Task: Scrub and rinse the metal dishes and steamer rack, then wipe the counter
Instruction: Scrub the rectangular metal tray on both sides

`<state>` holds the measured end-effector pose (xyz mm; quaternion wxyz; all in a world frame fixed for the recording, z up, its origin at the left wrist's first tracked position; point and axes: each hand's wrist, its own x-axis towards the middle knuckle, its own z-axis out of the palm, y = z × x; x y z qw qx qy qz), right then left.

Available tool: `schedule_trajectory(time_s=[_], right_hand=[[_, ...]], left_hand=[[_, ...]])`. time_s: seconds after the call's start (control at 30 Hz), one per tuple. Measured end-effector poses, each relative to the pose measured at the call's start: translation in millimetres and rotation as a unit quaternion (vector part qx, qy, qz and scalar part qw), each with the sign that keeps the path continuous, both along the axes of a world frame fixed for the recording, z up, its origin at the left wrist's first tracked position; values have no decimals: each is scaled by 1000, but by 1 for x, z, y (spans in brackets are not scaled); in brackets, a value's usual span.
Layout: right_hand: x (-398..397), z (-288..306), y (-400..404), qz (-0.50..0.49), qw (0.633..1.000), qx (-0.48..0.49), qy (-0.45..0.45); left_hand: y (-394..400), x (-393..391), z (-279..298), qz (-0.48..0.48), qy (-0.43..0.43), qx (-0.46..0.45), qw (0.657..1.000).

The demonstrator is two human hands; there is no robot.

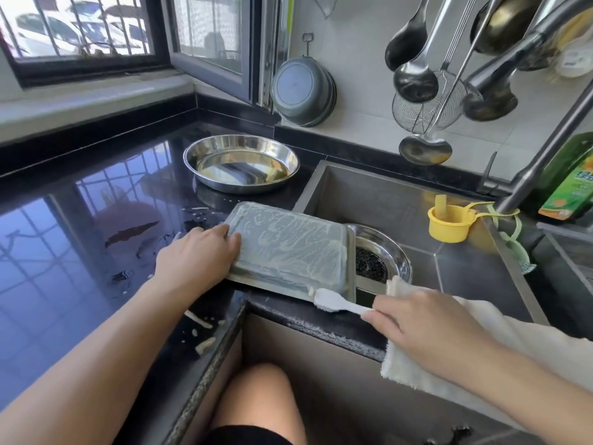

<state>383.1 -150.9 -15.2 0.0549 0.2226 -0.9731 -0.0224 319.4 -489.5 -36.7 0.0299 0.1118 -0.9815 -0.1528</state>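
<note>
- Lower right of the frame: the right hand (426, 326) pinches the handle of a small white plastic scraper (337, 301), with a cream cloth (449, 342) lying under the hand and draped over the counter edge. The scraper's blade touches the near right corner of the tray.
- Centre: the rectangular metal tray smeared with pale batter residue (288, 248) straddles the corner where the glossy black counter (64, 252) meets the grey square sink (449, 261). Its long axis runs from upper left to lower right, towards the right hand.
- Left of centre: the left hand (199, 255) curls its fingers over the tray's left short edge and steadies it, so the tray lies between the two hands.
- The right hand carries the tool, so the next scraping stroke would probably run up the tray's length, away from the body.
- Behind the tray, inside the sink, part of a round metal dish (391, 248) shows.
- Upper centre: a round shallow steel pan (240, 162) sits on the counter, well apart from both hands.
</note>
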Motion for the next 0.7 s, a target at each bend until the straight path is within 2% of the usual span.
schedule_trajectory(time_s=[0.17, 0.33, 0.4, 0.57, 0.7], right_hand=[[4, -11, -4, 29, 992, 21, 120], [-1, -6, -55, 22, 989, 52, 133], [3, 4, -51, 16, 992, 60, 109], [16, 29, -2, -120, 992, 17, -41], [12, 36, -11, -120, 990, 21, -67]], left_hand=[[-4, -2, 2, -17, 1, -17, 1000], [-3, -1, 4, -23, 1, -12, 1000], [-3, -1, 5, -23, 2, -12, 1000], [-3, -4, 3, -20, -4, -14, 1000], [-1, -2, 5, -15, -6, -12, 1000]])
